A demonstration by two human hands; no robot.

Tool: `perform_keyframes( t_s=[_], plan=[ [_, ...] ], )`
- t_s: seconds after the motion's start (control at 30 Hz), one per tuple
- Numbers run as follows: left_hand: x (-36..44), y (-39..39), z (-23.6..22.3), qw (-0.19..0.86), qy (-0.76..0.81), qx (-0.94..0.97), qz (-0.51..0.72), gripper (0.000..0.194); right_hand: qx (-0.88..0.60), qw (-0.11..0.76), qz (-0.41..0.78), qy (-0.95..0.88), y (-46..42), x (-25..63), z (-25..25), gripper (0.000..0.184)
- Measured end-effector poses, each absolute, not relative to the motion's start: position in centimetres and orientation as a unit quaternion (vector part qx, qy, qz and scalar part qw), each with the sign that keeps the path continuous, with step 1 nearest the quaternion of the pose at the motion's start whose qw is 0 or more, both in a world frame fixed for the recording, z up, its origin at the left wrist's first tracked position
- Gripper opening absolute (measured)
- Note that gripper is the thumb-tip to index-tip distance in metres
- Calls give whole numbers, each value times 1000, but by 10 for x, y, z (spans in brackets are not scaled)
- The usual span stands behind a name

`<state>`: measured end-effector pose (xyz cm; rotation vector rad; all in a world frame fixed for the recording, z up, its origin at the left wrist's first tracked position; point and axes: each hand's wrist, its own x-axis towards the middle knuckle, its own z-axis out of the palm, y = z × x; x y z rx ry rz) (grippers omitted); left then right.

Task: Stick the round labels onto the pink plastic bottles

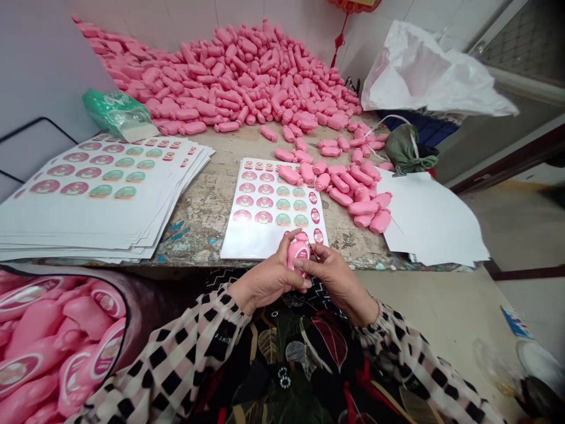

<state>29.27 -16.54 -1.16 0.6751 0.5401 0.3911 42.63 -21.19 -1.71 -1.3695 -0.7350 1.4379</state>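
Note:
My left hand (265, 280) is wrapped around a small pink plastic bottle (299, 252) held upright just past the table's near edge. My right hand (338, 277) touches the bottle's front, its fingertips pressed on a round sticker there. Right behind the bottle lies a white sticker sheet (269, 235) with rows of pink and green round labels, its lower part bare. A loose cluster of pink bottles (353, 185) lies at the sheet's upper right corner.
A big heap of pink bottles (238, 76) fills the table's far side. A thick stack of sticker sheets (97, 200) lies at the left, with a green plastic bag (117, 115) behind it. Labelled bottles (53, 341) fill a container at bottom left. White paper (430, 221) and a white sack (424, 70) sit to the right.

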Motion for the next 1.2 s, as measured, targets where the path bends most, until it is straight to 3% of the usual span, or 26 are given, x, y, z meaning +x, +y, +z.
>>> perform_keyframes(
  t_s=[0.17, 0.37, 0.67, 0.77, 0.87, 1.03, 1.2],
  plan=[
    [314, -174, -23, 868, 278, 383, 152, 107, -588, 533, 530, -299, -229, 431, -23, 30],
    [331, -180, -35, 799, 254, 542, 44, 90, -616, 591, 425, -301, -264, 473, -31, 35],
    [335, -176, -37, 790, 234, 567, -12, 74, -755, 526, 325, -219, -347, 556, -138, 34],
    [336, -173, -36, 792, 230, 565, -16, 70, -827, 445, 241, -245, -357, 579, -152, 30],
    [334, -169, -34, 793, 228, 564, -27, 68, -879, 357, 98, -300, -358, 597, -135, 22],
    [333, -164, -34, 799, 211, 562, -29, 68, -801, 308, -105, -503, -317, 598, -65, 18],
    [329, -160, -29, 785, 198, 585, -40, 64, -796, 148, -115, -576, -227, 589, -12, 26]
  ],
)
